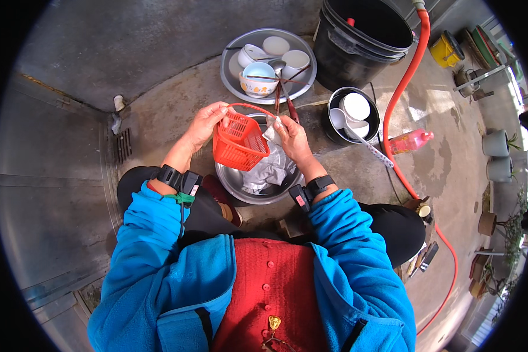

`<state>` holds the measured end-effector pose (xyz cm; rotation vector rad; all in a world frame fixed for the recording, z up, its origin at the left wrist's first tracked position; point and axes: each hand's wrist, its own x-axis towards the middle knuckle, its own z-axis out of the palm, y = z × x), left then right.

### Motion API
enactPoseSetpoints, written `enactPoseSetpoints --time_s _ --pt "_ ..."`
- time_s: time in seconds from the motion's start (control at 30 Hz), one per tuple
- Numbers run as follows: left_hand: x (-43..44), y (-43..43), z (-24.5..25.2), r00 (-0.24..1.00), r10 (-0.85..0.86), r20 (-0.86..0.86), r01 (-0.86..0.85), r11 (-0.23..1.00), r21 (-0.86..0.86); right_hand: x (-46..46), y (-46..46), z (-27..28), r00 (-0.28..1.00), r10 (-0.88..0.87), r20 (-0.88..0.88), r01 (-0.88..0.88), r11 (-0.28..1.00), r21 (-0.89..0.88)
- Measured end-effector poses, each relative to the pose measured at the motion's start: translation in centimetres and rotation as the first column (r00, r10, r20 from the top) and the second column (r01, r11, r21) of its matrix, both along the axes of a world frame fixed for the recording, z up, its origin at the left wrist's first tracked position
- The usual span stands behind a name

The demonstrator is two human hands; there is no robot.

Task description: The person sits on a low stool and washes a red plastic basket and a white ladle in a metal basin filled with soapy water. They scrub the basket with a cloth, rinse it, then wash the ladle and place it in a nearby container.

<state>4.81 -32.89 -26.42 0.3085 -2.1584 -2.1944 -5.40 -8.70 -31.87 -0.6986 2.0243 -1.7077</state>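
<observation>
A small red plastic basket [242,152] hangs tilted between my two hands, over a metal basin [231,180] on the floor. My left hand [210,122] grips its rim near one end of the handle. Near the handle's other end, my right hand [291,137] holds a pale cloth [273,132] against it. A wet whitish cloth [270,173] lies in the basin. Beyond the basin, a wide metal basin [225,77] holds several bowls, chopsticks and a ladle. The black-sided pot [332,132] at the right contains white bowls and a long-handled white spoon [338,119].
A large black bucket [345,66] stands at the back. An orange hose [398,97] runs down the right side, past a pink plastic bottle [409,141]. A floor drain [123,146] lies at the left by the metal wall. Brushes [429,257] rest beside my right knee.
</observation>
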Motion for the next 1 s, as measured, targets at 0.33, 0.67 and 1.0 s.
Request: enactPoseSetpoints --time_s 0.33,0.67,1.0 --pt "-0.4 2.1 -1.6 0.984 0.126 0.123 -0.108 0.984 -0.141 0.4 -1.3 1.2 0.871 0.094 -0.483 -0.066 0.995 0.075" --pt "-0.1 0.7 -1.5 0.994 0.099 0.045 -0.089 0.976 -0.199 -0.5 0.3 -4.6 0.878 0.171 0.447 0.02 0.92 -0.392" --pt "0.6 3.8 2.3 0.925 -0.24 -0.294 -0.017 0.749 -0.663 -0.1 2.1 -7.8 0.391 -0.076 0.917 0.195 0.981 -0.002"
